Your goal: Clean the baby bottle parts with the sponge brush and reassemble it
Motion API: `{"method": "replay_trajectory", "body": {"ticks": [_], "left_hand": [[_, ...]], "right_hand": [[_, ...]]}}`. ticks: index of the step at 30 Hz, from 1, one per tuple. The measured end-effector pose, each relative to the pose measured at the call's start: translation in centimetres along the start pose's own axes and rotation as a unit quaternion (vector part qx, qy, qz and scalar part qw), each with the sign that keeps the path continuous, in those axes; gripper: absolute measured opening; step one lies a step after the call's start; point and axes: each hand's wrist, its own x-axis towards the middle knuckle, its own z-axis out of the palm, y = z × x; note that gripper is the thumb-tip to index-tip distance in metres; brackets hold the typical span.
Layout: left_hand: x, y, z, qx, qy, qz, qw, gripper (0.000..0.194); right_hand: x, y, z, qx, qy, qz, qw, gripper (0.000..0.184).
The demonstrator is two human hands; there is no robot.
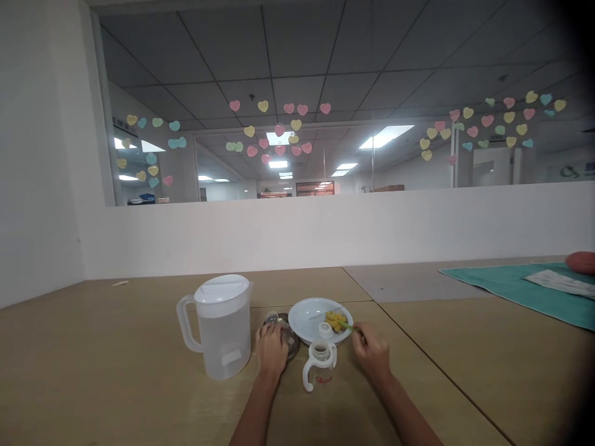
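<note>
My left hand (pixel 272 350) is curled over a round, see-through piece with a dark rim (pixel 292 344), whose kind I cannot make out. In my right hand (pixel 373 350) is a thin green handle (pixel 348 326), pinched between the fingers. Its far end meets a yellow clump (pixel 334 320) in a white bowl (pixel 302 317). A small white ring-shaped cap (pixel 325 329) also lies in the bowl, and a thin rod rests across it. Between my hands stands an uncapped clear bottle (pixel 324 375) with a white hooked handle (pixel 307 373) round its neck.
Left of my left hand stands a translucent white pitcher (pixel 225 334) with its lid on. A teal cloth (pixel 502 282) lies at the right, bearing a patterned cloth (pixel 560 283) and a red rounded thing (pixel 581 261). A low white wall (pixel 325 232) bounds the table's far side.
</note>
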Motion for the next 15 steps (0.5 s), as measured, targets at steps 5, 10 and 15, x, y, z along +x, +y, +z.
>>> {"method": "replay_trajectory", "body": {"ticks": [5, 10, 15], "left_hand": [[-0.3, 0.9, -0.4, -0.056, 0.036, 0.079, 0.995, 0.029], [-0.7, 2.1, -1.2, -0.104, 0.025, 0.148, 0.983, 0.028], [-0.9, 2.7, -1.5, -0.128, -0.033, 0.147, 0.98, 0.031]], "right_hand": [[0.2, -0.2, -0.3, 0.015, -0.005, 0.051, 0.999, 0.02], [0.9, -0.9, -0.4, 0.102, -0.018, 0.217, 0.971, 0.023], [1.3, -0.9, 0.2, 0.215, 0.012, 0.343, 0.914, 0.022]]}}
